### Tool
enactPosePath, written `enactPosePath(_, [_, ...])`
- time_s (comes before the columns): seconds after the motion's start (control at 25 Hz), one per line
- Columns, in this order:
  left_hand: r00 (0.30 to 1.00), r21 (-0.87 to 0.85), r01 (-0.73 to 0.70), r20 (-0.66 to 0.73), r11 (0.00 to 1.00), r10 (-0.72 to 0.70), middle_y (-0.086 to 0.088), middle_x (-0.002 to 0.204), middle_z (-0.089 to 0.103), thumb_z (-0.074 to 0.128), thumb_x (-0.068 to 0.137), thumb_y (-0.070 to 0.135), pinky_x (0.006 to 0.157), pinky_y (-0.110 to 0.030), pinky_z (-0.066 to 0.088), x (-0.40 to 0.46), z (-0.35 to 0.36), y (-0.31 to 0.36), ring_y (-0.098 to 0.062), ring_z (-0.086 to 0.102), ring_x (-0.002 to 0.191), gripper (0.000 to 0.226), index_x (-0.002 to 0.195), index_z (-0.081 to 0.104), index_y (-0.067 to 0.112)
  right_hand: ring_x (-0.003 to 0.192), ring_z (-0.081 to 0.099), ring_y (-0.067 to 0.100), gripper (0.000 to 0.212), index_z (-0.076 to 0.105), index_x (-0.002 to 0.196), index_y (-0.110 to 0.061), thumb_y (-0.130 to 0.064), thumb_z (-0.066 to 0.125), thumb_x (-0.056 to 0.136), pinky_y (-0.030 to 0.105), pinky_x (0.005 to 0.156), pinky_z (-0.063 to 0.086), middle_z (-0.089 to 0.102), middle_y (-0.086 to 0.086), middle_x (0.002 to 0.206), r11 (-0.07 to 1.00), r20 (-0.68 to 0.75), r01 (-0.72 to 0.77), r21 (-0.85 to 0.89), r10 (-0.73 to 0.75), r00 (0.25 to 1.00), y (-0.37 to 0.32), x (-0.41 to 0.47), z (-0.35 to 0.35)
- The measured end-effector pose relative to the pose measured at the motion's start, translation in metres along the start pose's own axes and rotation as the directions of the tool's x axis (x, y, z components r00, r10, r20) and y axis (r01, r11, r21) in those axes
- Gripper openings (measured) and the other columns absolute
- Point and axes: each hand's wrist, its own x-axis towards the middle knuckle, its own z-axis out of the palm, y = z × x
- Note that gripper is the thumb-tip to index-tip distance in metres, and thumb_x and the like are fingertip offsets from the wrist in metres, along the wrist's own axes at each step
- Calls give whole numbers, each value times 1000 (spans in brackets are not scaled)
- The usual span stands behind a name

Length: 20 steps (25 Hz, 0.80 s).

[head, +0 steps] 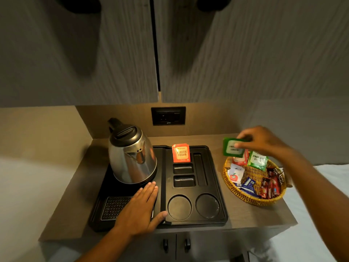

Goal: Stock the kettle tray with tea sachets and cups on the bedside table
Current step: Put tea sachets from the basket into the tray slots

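Note:
A black kettle tray point(217, 186) lies on the wooden bedside table point(245, 216). A steel kettle point(132, 156) stands on the tray's left half. Orange Classic Assam sachets point(181, 153) stand upright in the tray's rear compartment. Two round cup recesses point(179, 207) at the tray's front hold nothing. My left hand point(141, 207) rests flat on the tray in front of the kettle, fingers apart. My right hand point(264, 140) pinches a green tea sachet point(233, 148) above the wicker basket point(238, 193), to the right of the tray.
The basket holds several sachets: green, orange, white, blue and red ones. A black wall socket point(168, 115) sits behind the tray. Cabinet doors point(113, 53) hang above. Two small door handles point(176, 244) show below the table's front edge. White bedding point(321, 205) lies at right.

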Motion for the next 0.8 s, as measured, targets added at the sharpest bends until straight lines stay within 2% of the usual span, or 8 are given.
enactPosePath(0.08, [1000,-4,2,-3,1000,-2,4,162,-6,4,81,81,121,-32,-4,0,0,0,-9,-13,147,93,152,-3,23,74,63,-2,13,64,76,-36,-29,74,78,14,57,47,65,-14,80,993,119,75,89,-85,989,-45,20,47])
enactPosePath(0.16, [1000,-13,4,-7,1000,-4,5,163,-5,6,82,81,120,-32,-5,0,1,-1,-9,-12,147,92,153,-1,23,83,62,3,14,63,77,-36,-26,73,79,21,69,49,66,-13,87,989,200,74,125,-98,975,-74,42,99])
enactPosePath(0.28, [1000,-24,6,-7,1000,-6,4,163,-2,9,82,81,120,-32,-6,0,3,-1,-9,-11,147,92,153,0,24,91,63,10,9,68,86,-32,-30,74,79,33,81,53,69,-6,98,996,213,40,85,-57,975,-80,64,147])
enactPosePath(0.36, [1000,-17,8,-5,1000,-8,4,163,-2,9,82,82,121,-33,-4,0,4,-2,-9,-9,148,91,153,1,24,90,64,10,10,69,85,-32,-33,74,77,33,79,55,70,-6,98,994,216,0,106,-23,976,-76,73,158])
enactPosePath(0.44, [1000,-7,4,-7,1000,-4,4,163,-1,8,83,82,121,-33,-3,1,7,-3,-9,-9,148,91,153,1,24,86,65,9,10,69,86,-30,-33,74,78,29,71,57,70,-6,96,982,214,-49,180,10,977,-72,76,161])
enactPosePath(0.64, [1000,-6,6,-3,1000,-6,4,163,-3,6,81,83,120,-33,-5,4,10,-5,-9,-11,147,92,152,0,24,79,63,-1,38,64,110,-25,-26,78,75,15,63,48,70,-8,100,964,156,-91,249,53,986,-56,60,170])
enactPosePath(0.8, [1000,13,-1,8,1000,1,3,163,-4,3,80,83,122,-33,-2,3,8,-4,-11,-10,148,94,152,-1,23,76,65,6,35,62,97,-25,-23,83,69,21,62,52,67,-10,79,954,98,-169,249,149,984,-53,51,177])
